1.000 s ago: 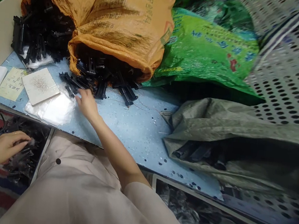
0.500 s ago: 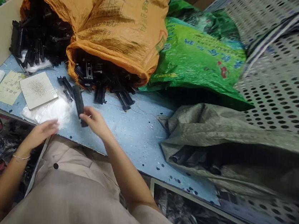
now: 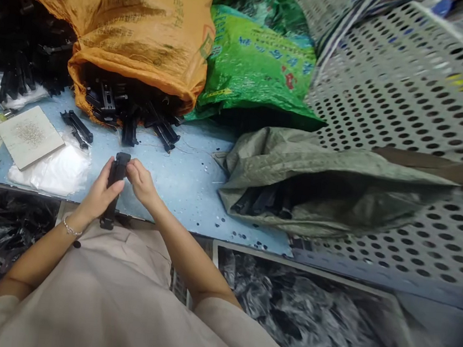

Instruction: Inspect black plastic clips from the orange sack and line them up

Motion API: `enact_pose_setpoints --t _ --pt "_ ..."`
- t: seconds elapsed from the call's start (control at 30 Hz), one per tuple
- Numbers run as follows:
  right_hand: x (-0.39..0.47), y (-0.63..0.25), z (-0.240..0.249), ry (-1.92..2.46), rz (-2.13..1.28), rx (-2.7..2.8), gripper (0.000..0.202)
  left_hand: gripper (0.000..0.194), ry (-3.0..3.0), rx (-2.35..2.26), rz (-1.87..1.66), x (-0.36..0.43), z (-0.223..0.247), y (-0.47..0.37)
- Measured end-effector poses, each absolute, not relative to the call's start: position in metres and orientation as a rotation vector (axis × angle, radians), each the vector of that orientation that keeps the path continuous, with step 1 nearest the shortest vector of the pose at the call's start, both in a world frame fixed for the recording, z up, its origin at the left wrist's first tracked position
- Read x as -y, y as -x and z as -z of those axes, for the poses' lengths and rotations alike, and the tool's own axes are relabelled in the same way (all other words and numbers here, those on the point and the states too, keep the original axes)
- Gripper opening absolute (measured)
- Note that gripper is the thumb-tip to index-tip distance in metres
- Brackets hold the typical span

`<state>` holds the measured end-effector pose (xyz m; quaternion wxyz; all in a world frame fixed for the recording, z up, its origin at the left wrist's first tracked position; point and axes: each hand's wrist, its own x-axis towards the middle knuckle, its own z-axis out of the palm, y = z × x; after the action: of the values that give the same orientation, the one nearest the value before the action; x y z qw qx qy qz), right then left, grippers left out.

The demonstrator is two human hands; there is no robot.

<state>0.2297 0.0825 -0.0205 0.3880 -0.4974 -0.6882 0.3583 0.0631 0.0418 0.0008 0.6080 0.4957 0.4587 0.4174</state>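
Note:
Upright over the table's front edge is a long black plastic part (image 3: 110, 212). My left hand (image 3: 101, 192) is wrapped round its middle, thumb across the front. Near the part's top end, my right hand (image 3: 141, 180) pinches its right side. To the left lie a pile of clear plastic bags (image 3: 59, 168) and a pale square board (image 3: 30, 137) with tiny grains on it. Two more black parts (image 3: 78, 128) rest on the blue table (image 3: 180, 181) behind the bags.
Orange sacks (image 3: 148, 25) spill black parts at the back left. Beside them are a green sack (image 3: 260, 71), an open grey-green sack (image 3: 340, 169) with black parts inside, and a perforated white basket (image 3: 411, 99). Bagged items (image 3: 303, 315) lie below the table's front edge.
My left hand has come over from beside the bags and closed round the black part. The part is now upright, nearer my body. The view has shifted to the right.

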Motion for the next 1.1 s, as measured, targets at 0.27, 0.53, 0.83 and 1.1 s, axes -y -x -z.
enact_pose_setpoints --t 0.27,0.53,0.83,1.1 --pt "-0.015 -0.234 0.028 1.068 -0.604 2.236 0.057 0.071 -0.797 -0.979 -0.968 -0.070 -0.007 -0.062" --pt "-0.155 -0.235 -0.001 1.990 -0.529 1.810 0.050 0.043 -1.376 -1.207 -0.905 -0.064 0.054 -0.096" --pt "-0.089 -0.243 -0.019 2.092 -0.596 1.976 0.044 0.060 -1.113 -1.125 -1.087 -0.088 0.039 -0.097" --pt "-0.076 -0.255 -0.002 1.519 -0.366 1.913 0.046 0.066 -0.889 -0.958 -0.935 -0.071 -0.010 -0.101"
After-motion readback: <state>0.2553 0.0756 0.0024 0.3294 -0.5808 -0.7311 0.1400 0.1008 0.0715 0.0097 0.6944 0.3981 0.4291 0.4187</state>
